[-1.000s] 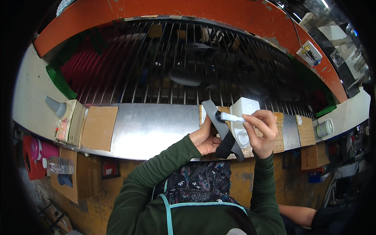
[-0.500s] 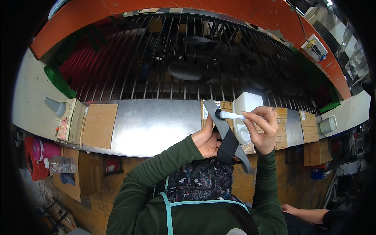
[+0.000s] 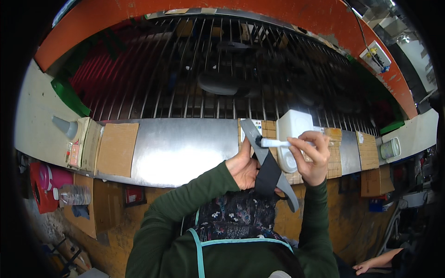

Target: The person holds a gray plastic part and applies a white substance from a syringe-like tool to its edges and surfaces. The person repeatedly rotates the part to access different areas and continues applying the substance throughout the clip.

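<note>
Hands apart: left hand [image 3: 244,172] holding grey sandal [image 3: 262,154], right hand [image 3: 312,158] pinching white brush [image 3: 274,143]. Bristles [image 3: 258,140] have crept toward 5 o'clock, nearer the black strap [image 3: 268,179]; brushing seemingly advancing.

The metal ledge [image 3: 185,143] (bright with glare) bears flat cardboard pieces [image 3: 117,149] — and a white container [image 3: 295,123].

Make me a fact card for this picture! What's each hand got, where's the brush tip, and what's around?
Left hand: holds a gray sandal sole with a black strap
Right hand: holds a white-handled brush
Brush tip: black bristles, at the sole's upper part
Nearby: white plastic container
Farther left: flat cardboard piece
</note>
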